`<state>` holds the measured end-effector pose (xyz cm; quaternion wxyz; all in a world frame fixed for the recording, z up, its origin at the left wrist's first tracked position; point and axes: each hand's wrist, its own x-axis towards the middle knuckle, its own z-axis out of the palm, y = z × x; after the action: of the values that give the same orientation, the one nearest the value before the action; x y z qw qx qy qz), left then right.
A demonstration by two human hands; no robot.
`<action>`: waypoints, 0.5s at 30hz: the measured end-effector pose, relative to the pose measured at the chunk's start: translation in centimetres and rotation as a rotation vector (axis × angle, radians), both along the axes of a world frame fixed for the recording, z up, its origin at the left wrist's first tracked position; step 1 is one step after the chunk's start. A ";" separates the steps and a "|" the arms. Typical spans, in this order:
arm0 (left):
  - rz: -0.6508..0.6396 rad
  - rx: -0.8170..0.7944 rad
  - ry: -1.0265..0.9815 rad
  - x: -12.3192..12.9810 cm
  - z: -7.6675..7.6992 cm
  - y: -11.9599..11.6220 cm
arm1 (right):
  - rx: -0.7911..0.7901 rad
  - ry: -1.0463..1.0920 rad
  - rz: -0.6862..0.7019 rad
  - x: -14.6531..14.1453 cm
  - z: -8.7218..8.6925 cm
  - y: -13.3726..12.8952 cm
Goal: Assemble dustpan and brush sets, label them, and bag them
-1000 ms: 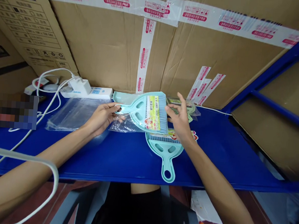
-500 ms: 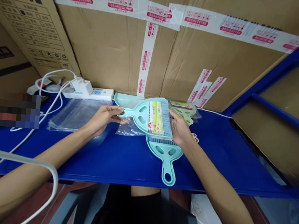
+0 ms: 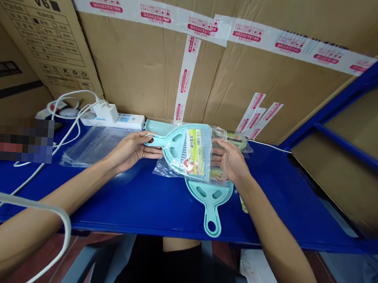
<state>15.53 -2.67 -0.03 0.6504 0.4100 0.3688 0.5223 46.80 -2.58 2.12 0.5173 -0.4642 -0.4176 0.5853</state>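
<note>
My left hand [image 3: 136,151] pinches the handle of a mint-green dustpan and brush set [image 3: 172,146], held flat above the table with its wide end to the right. A printed label card [image 3: 194,153] lies across the brush. Clear plastic bag film [image 3: 215,169] covers the wide end and extends past it. At that right edge, my right hand [image 3: 235,162] has its fingers closed on the film. Underneath, partly hidden, a second mint dustpan set [image 3: 212,200] rests with its handle toward me.
Flat clear bags [image 3: 93,145] lie on the blue table [image 3: 131,211] at the left. Behind them are a white power strip [image 3: 130,120] and loose cables. Another mint dustpan [image 3: 159,126] and a bagged green set [image 3: 238,141] lie along the cardboard wall [image 3: 142,72].
My right hand has gone from the wide end of the dustpan set to the bag film beyond it. Film now covers the brush and card. The set has shifted slightly left.
</note>
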 end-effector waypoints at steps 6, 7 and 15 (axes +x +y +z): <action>-0.061 0.009 -0.011 0.5 0.0 -0.5 | 0.145 -0.118 -0.070 0.7 -0.1 0.6; -0.059 0.013 -0.016 0.6 0.0 -0.6 | 0.152 -0.121 -0.082 0.8 -0.2 0.7; -0.048 0.028 -0.040 0.5 -0.1 -0.4 | 0.216 -0.147 -0.136 0.7 -0.3 0.8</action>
<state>16.02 -3.03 -0.13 0.6641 0.4172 0.3386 0.5199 47.47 -1.74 1.78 0.5707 -0.4748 -0.4824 0.4649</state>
